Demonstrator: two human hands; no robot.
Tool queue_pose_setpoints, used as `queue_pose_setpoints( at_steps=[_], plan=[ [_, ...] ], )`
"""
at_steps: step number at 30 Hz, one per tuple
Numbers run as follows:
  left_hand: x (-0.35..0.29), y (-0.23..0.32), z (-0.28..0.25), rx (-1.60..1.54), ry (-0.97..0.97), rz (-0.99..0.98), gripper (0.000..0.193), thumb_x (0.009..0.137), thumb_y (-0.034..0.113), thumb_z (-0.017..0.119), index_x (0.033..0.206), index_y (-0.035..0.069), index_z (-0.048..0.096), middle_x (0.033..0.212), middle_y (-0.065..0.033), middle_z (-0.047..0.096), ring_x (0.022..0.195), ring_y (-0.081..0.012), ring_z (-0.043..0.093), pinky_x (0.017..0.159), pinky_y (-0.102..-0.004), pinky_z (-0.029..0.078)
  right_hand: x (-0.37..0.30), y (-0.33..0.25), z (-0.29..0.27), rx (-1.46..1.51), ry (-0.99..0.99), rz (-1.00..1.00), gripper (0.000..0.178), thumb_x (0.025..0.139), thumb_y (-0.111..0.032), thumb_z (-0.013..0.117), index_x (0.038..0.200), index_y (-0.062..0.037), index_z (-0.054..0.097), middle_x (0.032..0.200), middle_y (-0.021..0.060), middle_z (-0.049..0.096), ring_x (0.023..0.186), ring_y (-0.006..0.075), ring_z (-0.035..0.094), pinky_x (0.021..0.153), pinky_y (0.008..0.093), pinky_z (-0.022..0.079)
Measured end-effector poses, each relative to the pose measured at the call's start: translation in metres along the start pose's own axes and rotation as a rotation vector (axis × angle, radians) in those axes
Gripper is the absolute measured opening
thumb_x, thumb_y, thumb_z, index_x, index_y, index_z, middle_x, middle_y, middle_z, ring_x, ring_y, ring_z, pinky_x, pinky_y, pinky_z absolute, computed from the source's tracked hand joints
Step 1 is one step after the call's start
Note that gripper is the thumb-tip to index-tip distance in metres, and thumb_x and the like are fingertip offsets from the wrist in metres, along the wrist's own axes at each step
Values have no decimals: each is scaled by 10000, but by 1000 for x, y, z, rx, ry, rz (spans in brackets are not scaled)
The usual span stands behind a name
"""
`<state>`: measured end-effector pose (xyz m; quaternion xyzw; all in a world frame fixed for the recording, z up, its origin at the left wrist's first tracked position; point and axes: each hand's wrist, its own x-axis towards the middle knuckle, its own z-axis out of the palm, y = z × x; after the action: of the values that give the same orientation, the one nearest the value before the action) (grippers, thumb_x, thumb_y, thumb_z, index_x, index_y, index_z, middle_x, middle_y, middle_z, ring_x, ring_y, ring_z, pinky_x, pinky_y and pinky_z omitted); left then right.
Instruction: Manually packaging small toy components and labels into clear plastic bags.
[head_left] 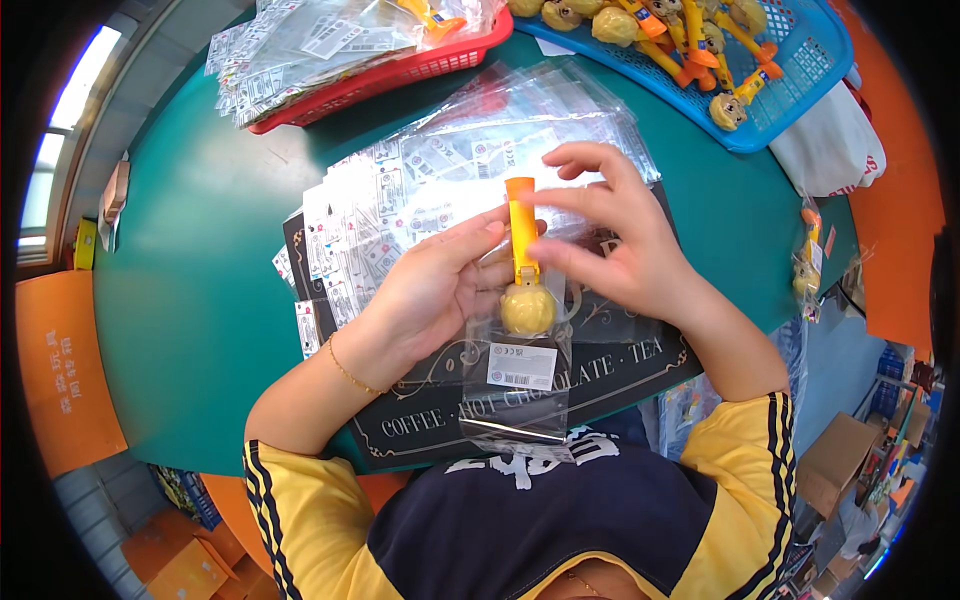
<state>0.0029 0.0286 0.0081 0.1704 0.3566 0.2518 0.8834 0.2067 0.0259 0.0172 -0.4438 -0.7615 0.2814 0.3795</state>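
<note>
A yellow toy candy dispenser with an orange foot and a round pale-yellow head stands out between my hands, its foot pointing away from me. My left hand holds it from the left, the fingers partly hidden behind it. Around its right side, my right hand has the thumb and fingers spread; the thumb is close to the stem, but contact is hard to tell. Below the head lies a clear plastic bag with a white label. Whether the dispenser is partly inside this bag is unclear.
Clear printed bags are fanned over a black board on the green table. A red basket holds more bags. Several dispensers fill a blue basket. One bagged dispenser lies at the right edge.
</note>
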Motion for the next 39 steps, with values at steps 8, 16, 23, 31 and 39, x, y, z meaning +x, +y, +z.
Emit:
queue_pose_setpoints(
  at_steps=[8,16,23,31,39],
  plan=[
    [3,2,-8,-9,-52,36,399,957,206,415,1327,61,381,1143,-84,573,1008,-176,586,867,-318,467,-5,-12,-5,-6,-344,-339,207,652,-188,773,794,-112,644,994,1,589,1093,284,483,879,412,393],
    [1,-2,5,124,-17,282,383,970,168,396,1327,31,380,1190,-102,550,1020,-122,552,886,-252,437,-6,-11,-6,47,-204,-123,147,705,-73,723,788,-53,603,848,52,607,945,267,550,791,357,450],
    [-4,-6,9,333,-61,259,344,976,152,396,1280,-6,430,1196,-92,538,1085,-157,532,933,-276,425,-2,-12,-13,-115,-109,-216,154,677,-129,750,745,-76,623,1318,158,419,1230,356,365,978,475,320],
    [-5,-6,9,308,-33,243,381,973,177,404,1319,19,392,1156,-98,557,1019,-150,565,855,-257,447,-3,-2,-6,174,-257,-177,126,733,-70,698,731,-44,575,1262,175,519,1251,384,402,1022,461,302],
    [-3,-1,-4,71,17,104,423,969,233,409,1339,33,364,1253,-124,505,1102,-226,548,904,-355,455,-5,-6,-1,123,-204,-163,93,763,-6,662,785,-28,575,1084,103,638,1164,311,512,905,383,433]
  ],
)
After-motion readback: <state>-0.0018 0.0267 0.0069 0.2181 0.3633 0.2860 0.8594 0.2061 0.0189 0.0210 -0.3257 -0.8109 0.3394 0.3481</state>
